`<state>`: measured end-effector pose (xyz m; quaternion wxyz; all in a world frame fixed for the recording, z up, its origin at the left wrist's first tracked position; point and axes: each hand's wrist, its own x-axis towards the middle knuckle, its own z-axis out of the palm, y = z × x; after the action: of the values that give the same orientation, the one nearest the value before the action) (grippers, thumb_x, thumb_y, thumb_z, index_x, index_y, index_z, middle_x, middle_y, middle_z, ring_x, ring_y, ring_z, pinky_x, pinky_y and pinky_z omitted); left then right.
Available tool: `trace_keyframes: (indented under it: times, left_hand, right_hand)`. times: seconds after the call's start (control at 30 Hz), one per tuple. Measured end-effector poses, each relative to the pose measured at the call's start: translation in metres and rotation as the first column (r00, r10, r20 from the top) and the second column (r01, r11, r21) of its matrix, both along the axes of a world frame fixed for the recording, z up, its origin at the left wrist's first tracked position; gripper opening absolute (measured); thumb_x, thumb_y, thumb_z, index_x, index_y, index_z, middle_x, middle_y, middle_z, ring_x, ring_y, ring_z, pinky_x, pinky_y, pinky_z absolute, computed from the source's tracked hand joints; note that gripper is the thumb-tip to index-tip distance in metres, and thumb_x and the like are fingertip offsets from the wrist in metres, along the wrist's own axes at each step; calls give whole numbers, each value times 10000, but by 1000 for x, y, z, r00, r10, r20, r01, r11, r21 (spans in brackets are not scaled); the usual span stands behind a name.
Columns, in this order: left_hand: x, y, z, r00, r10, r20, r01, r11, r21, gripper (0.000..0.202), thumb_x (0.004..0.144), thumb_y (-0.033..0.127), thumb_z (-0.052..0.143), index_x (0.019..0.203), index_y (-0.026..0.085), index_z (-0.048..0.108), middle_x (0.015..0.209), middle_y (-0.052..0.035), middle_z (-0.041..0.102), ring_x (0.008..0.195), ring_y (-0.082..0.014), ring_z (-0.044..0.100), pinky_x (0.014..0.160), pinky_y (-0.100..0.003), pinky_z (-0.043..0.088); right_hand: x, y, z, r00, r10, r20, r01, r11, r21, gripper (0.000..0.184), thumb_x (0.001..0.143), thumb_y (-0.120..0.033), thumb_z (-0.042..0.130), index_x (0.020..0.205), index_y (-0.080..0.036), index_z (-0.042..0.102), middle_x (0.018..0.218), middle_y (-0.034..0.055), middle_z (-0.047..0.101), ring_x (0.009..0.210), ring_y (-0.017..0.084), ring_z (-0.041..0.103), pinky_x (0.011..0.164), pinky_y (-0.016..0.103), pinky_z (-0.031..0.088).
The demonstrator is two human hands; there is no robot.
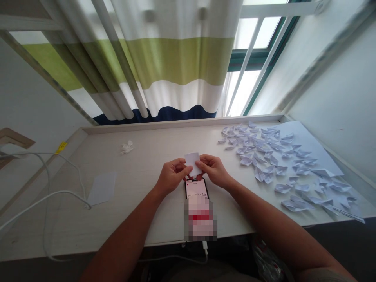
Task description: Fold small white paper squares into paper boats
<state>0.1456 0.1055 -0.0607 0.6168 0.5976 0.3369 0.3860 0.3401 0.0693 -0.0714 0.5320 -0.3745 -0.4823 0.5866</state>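
A small white piece of paper (192,161) is held up between my two hands, above the middle of the table. My left hand (174,175) pinches its lower left side, thumb in front. On the right edge, my right hand (214,169) grips it with the thumb pressed on the face. Whether the paper is folded in layers I cannot tell. Just below my fingers lies a phone (196,189) with a timer on its screen; its lower part is blurred out. Many folded paper boats (255,150) spread over the right side of the table.
A flat paper sheet (102,187) lies at the left beside white cables (63,192). Crumpled tissue (127,147) rests farther back. The table (141,168) has a raised back rim below a curtain (176,58). A charging plug (205,246) hangs at the front edge.
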Motion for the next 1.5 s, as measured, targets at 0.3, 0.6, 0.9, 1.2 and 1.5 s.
trace_keyframes:
  times: [0.3,0.6,0.9,1.2,1.5]
  left_hand:
    - [-1,1,3,989,26,148,-19,998,-52,163,811,295,781,875,151,821,715,-45,767,606,-183,726,498,-278,605]
    - [-1,0,5,998,23,50,-26,998,54,107,757,239,833,821,155,818,721,-24,762,543,-131,674,517,-261,613]
    - [-1,3,0,999,33,-25,-32,999,44,314,822,361,832,1041,137,803,686,10,694,566,-143,689,537,-272,625]
    - [1,4,-4,995,51,-88,-48,998,38,341,768,445,897,874,139,791,714,-29,744,577,-136,658,523,-257,608]
    - [1,3,-4,991,40,-127,-31,997,78,321,811,466,852,819,155,773,736,-34,749,622,-146,661,523,-244,591]
  right_hand:
    - [2,-2,-1,982,61,-176,-62,998,-1,150,892,-307,786,949,-172,816,789,43,801,640,161,775,631,280,662]
    - [4,1,-2,995,43,-91,-46,999,-29,282,876,-402,855,1017,-170,775,792,20,791,631,148,767,623,274,655]
    - [4,2,-2,1000,4,28,-2,998,-63,405,822,-490,897,1016,-154,779,827,31,799,672,148,780,669,290,678]
    - [3,4,-4,992,-11,123,16,999,-43,399,825,-533,871,888,-146,799,800,46,774,714,150,734,683,305,663]
    - [5,0,1,947,-66,313,44,996,78,370,884,-529,790,839,-162,777,750,47,750,676,157,661,604,274,520]
